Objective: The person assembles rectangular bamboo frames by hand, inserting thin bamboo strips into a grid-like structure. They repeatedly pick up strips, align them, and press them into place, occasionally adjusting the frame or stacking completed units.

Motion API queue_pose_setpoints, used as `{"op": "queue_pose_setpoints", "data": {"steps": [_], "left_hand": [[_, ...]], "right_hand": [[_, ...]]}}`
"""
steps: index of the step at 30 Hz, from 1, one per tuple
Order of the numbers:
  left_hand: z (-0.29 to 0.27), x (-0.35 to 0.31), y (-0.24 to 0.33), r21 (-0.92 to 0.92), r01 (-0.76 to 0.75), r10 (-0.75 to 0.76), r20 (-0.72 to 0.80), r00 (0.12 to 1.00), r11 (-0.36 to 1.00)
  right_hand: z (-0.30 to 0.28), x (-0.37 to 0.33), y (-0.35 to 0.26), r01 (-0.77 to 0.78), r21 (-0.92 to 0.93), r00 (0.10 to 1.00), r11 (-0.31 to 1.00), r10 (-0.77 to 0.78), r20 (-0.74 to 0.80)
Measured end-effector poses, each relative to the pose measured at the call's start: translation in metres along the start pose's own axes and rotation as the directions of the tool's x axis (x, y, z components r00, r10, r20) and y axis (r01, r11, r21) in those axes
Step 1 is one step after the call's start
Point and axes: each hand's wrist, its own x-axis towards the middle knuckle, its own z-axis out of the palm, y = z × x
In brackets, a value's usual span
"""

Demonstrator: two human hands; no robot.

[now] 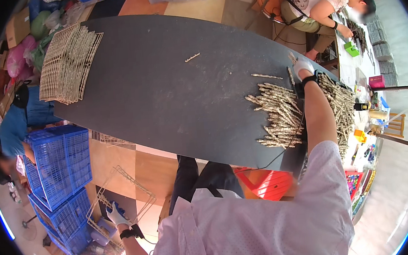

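Note:
My left hand [116,215], in a white and blue glove, is down beside the table at the lower left. Its fingers are closed on a thin tan rectangular frame [141,187], which hangs tilted in front of the blue crates. Far to the right, my right hand [302,68], gloved in white, reaches over the table. Some short beige knobbly strips [292,57] stick out beyond its fingertips. A pile of similar strips [280,116] lies just nearer than that hand, with one loose strip [266,76] to its left. More strips [338,98] are heaped beyond my right forearm.
The dark table [161,82] carries a stack of tan lattice frames [70,64] at the far left and a small strip [192,57]. Blue crates [57,164] stand at left, near a bending person [12,127]. Another person [321,0] works at the upper right. A cable [270,164] crosses the table edge.

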Motion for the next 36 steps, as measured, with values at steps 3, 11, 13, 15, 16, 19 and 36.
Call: {"op": "queue_pose_setpoints", "data": {"steps": [3, 11, 13, 15, 16, 19, 36], "left_hand": [[0.005, -0.004, -0.001, -0.019, 0.024, -0.025, -0.014, 1.0, 1.0], [0.04, -0.052, 0.042, -0.082, -0.029, 0.031, 0.028, 0.999, 0.996], [0.044, -0.066, 0.042, -0.216, -0.044, 0.063, 0.082, 0.995, 0.975], [0.044, -0.071, 0.039, -0.194, -0.026, 0.024, -0.013, 1.0, 0.981], [0.045, -0.069, 0.036, -0.236, -0.031, 0.031, -0.003, 1.0, 0.971], [0.047, -0.056, 0.018, -0.23, 0.063, -0.064, 0.003, 0.998, 0.971], [0.177, 0.197, -0.009, 0.503, -0.271, 0.054, 0.404, 0.913, 0.821]], "right_hand": [[0.023, -0.008, 0.011, -0.03, 0.026, 0.995, 0.999, 0.028, 0.094], [0.043, -0.035, -0.003, 0.507, -0.038, 0.861, 0.861, -0.505, 0.049], [0.039, -0.047, 0.0, 0.562, 0.028, 0.818, 0.827, -0.56, 0.13], [0.032, -0.052, 0.0, 0.557, 0.091, 0.805, 0.826, -0.563, 0.189], [0.025, -0.048, -0.001, 0.409, 0.054, 0.86, 0.911, -0.405, 0.311], [0.01, -0.048, -0.01, 0.445, -0.264, 0.894, 0.856, -0.41, 0.179], [0.047, -0.346, -0.379, 0.842, 0.015, 0.536, 0.539, -0.84, 0.086]]}}
